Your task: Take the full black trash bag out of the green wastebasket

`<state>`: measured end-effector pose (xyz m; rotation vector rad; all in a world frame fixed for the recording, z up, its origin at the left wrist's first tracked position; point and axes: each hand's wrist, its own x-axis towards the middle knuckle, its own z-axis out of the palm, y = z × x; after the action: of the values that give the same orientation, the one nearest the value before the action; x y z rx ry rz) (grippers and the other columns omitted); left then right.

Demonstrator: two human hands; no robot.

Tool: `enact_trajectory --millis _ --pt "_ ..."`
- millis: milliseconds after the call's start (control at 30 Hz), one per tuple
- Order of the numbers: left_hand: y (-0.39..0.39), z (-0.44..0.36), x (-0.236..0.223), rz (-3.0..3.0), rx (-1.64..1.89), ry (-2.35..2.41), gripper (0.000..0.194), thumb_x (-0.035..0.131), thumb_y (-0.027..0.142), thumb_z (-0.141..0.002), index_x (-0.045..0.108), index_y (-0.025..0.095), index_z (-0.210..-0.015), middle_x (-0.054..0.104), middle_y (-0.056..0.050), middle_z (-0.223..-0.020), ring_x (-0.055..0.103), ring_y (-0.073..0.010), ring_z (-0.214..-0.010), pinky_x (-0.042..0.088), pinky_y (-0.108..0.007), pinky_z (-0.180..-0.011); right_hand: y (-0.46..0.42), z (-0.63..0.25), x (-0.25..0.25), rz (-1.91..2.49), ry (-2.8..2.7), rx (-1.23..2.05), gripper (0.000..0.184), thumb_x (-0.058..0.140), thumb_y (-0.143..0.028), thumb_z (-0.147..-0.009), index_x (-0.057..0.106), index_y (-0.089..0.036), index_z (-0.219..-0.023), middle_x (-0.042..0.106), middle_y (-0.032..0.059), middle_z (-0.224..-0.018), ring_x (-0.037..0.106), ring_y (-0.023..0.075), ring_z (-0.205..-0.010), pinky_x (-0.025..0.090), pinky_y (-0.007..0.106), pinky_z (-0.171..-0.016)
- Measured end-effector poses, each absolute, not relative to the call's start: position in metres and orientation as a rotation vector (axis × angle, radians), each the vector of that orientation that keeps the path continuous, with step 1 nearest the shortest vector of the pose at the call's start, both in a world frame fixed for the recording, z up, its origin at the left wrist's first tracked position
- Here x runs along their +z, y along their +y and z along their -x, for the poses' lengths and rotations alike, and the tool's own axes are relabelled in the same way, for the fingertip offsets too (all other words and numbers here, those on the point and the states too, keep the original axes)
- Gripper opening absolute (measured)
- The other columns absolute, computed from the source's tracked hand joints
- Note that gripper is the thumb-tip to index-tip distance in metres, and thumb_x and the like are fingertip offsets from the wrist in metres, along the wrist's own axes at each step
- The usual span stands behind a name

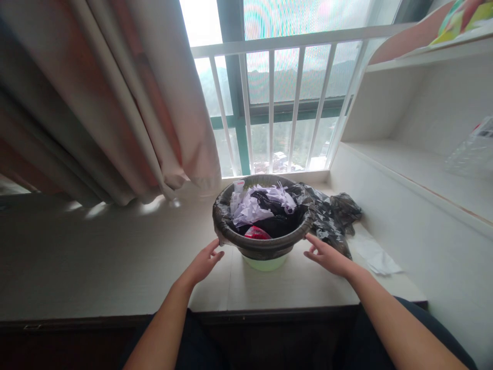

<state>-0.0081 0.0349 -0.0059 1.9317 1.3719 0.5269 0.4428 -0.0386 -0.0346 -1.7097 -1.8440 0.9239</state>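
Note:
A round waste bin [265, 259] lined with a dark plastic bag [262, 240] stands on a pale window ledge [115, 257]. White crumpled paper [254, 204], black stuff and a red scrap [257, 233] fill it. My left hand [204, 263] reaches toward the bin's left rim, fingers spread, thumb near the bag edge, holding nothing. My right hand [327, 255] hovers at the right rim, fingers apart and pointing at the bag, also with nothing in it.
A second crumpled dark bag [335, 216] lies right of the bin, with white paper scraps [379, 259] beside it. A curtain [115, 103] hangs at the left. White window bars [296, 108] stand behind. Shelves [423, 169] rise on the right.

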Motion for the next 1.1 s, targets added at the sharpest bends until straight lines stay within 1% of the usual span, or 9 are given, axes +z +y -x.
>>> enact_trajectory --millis 167,333,400,600,767,900,1100 --pt "0.0332 0.0039 -0.0016 -1.901 0.513 1.376 0.061 0.054 0.052 -0.092 0.056 0.018 -0.142 0.07 -0.013 -0.127 0.071 -0.0258 -0.091 0.055 -0.039 -0.088 -0.039 -0.4427 -0.0352 1.719 -1.84 0.917 0.081 0.056 -0.055 -0.091 0.035 -0.024 -0.163 0.072 0.0055 -0.097 0.069 0.0258 -0.089 0.054 0.039 -0.089" --pt "0.0304 0.0016 0.0031 -1.87 0.495 1.403 0.063 0.054 0.053 -0.091 0.056 0.015 -0.141 0.074 -0.009 -0.101 0.071 -0.0269 -0.089 0.054 -0.037 -0.083 -0.0399 -0.4417 -0.033 1.716 -1.822 0.941 0.081 0.058 -0.054 -0.091 0.034 -0.026 -0.163 0.072 0.0054 -0.097 0.069 0.0265 -0.089 0.054 0.041 -0.089" --pt "0.0297 0.0015 0.0042 -1.861 0.491 1.407 0.063 0.054 0.052 -0.091 0.056 0.015 -0.141 0.073 -0.008 -0.097 0.071 -0.0263 -0.087 0.054 -0.037 -0.081 -0.0401 -0.4411 -0.032 1.721 -1.823 0.942 0.081 0.057 -0.054 -0.091 0.034 -0.025 -0.163 0.072 0.0052 -0.097 0.069 0.0265 -0.089 0.054 0.041 -0.091" --pt "0.0306 0.0018 0.0031 -1.849 0.496 1.399 0.062 0.055 0.051 -0.091 0.056 0.017 -0.143 0.073 -0.007 -0.097 0.069 -0.0244 -0.083 0.052 -0.036 -0.078 -0.0404 -0.4403 -0.0311 1.724 -1.824 0.932 0.08 0.057 -0.054 -0.091 0.037 -0.024 -0.162 0.072 0.0049 -0.096 0.069 0.026 -0.088 0.054 0.04 -0.089" --pt "0.0304 0.0011 0.0032 -1.84 0.471 1.403 0.064 0.054 0.052 -0.091 0.055 0.015 -0.143 0.072 -0.008 -0.095 0.068 -0.0248 -0.084 0.052 -0.036 -0.078 -0.0403 -0.4405 -0.0306 1.729 -1.834 0.933 0.08 0.058 -0.054 -0.091 0.037 -0.024 -0.162 0.073 0.0051 -0.097 0.069 0.026 -0.089 0.054 0.04 -0.09" --pt "0.0298 0.0004 0.0037 -1.843 0.476 1.393 0.064 0.054 0.052 -0.091 0.055 0.016 -0.143 0.071 -0.006 -0.088 0.068 -0.0254 -0.083 0.052 -0.036 -0.077 -0.0399 -0.441 -0.0326 1.724 -1.845 0.938 0.08 0.056 -0.054 -0.092 0.036 -0.023 -0.163 0.072 0.0051 -0.097 0.069 0.0256 -0.089 0.054 0.04 -0.091" --pt "0.0317 0.002 -0.0009 -1.841 0.477 1.392 0.065 0.055 0.053 -0.09 0.055 0.017 -0.143 0.071 -0.006 -0.089 0.068 -0.0257 -0.084 0.053 -0.036 -0.077 -0.0396 -0.4411 -0.036 1.714 -1.836 0.923 0.08 0.057 -0.054 -0.091 0.039 -0.021 -0.161 0.072 0.0048 -0.094 0.068 0.0257 -0.087 0.054 0.041 -0.091"
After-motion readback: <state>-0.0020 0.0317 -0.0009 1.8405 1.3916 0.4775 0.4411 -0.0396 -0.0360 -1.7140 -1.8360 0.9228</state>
